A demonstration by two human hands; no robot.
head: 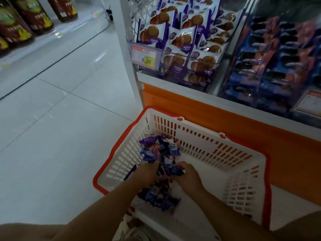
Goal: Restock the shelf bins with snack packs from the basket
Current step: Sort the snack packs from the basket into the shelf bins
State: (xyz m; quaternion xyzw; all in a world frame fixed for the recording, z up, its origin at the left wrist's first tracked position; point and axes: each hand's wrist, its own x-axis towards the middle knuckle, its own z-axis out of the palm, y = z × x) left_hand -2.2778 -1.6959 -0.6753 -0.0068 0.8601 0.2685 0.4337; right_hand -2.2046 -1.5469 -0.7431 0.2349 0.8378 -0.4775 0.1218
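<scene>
floor (60, 119): pale glossy tiles | bottles (26, 18): dark, green-labelled, rowed upper left | price tag (145, 57): reads 9.90 | orange panel (191, 108): low, right

Blue snack packs (157, 150), seemingly crumpled, in white basket (243, 171).
</scene>
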